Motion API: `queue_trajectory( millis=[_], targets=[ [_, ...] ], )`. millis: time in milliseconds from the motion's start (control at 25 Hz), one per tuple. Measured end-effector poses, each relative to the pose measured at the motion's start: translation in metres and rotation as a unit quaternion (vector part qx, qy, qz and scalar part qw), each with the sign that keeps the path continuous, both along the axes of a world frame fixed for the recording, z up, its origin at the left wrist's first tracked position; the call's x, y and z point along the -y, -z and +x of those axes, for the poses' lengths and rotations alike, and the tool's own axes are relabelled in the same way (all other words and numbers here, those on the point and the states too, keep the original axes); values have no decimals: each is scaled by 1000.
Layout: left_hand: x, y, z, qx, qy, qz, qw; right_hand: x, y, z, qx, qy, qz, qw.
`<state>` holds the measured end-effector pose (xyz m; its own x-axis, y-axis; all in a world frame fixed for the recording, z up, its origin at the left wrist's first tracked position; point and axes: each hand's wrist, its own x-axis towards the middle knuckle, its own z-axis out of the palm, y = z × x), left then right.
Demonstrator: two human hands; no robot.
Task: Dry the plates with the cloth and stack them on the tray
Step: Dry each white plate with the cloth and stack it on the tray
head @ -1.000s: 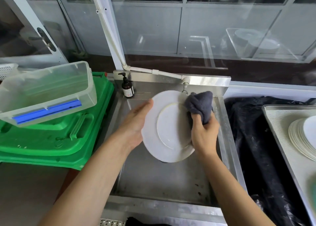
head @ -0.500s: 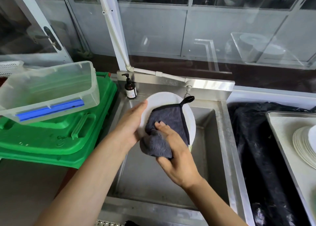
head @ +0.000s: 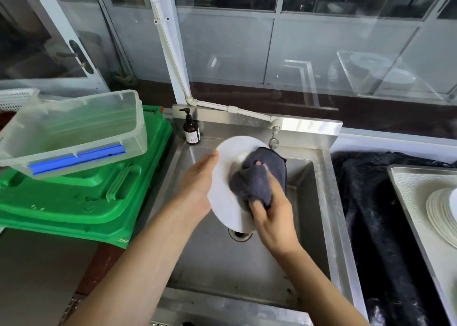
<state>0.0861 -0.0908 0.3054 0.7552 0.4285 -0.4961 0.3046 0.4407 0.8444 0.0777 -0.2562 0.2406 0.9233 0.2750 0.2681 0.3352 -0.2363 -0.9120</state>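
Observation:
A white plate [head: 223, 192] is held tilted on edge over the steel sink [head: 247, 264]. My left hand [head: 197, 187] grips its left rim from behind. My right hand [head: 272, 217] presses a bunched dark grey cloth [head: 257, 182] against the plate's face, covering its middle and right side. At the far right a stack of white plates [head: 440, 214] lies on a metal tray [head: 405, 185], cut off by the frame edge.
A clear plastic tub [head: 74, 133] with a blue clip rests on green crates [head: 86, 197] to the left. A brown pump bottle [head: 191, 129] stands at the sink's back left corner, a tap [head: 273, 140] behind the plate. Black plastic sheeting [head: 371, 214] lies between sink and tray.
My right hand has wiped the cloth from the plate's upper right across its face to the lower middle. The plate has turned more edge-on, still held over the sink.

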Motion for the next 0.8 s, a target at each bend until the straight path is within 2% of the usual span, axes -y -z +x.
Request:
queue_trajectory(
  millis=[40,120,200,280,360,440,520,560,720,800],
  targets=[
    [6,0,-1,-5,8,4,1000,-2,-3,9,-59,72,16,996],
    [14,-1,-2,-2,8,8,1000,-10,-10,15,-71,116,20,991],
    [15,0,0,13,13,7,1000,-16,-18,12,14,34,15,999],
    [13,0,0,32,33,14,999,-15,-27,20,104,-60,-10,993],
    [13,0,-1,53,49,43,996,-9,-33,40,123,-57,-27,990],
    [12,0,-4,65,54,68,994,1,-37,53,40,52,-17,998],
    [12,-3,-7,63,59,75,993,8,-32,53,-50,148,1,988],
    [12,-4,-7,57,65,81,993,7,-32,47,-43,156,-4,987],
    [19,-5,-8,27,60,70,995,-12,-34,32,148,8,-63,987],
    [19,-7,-9,28,43,65,997,-10,-39,37,135,16,-65,989]
  ],
)
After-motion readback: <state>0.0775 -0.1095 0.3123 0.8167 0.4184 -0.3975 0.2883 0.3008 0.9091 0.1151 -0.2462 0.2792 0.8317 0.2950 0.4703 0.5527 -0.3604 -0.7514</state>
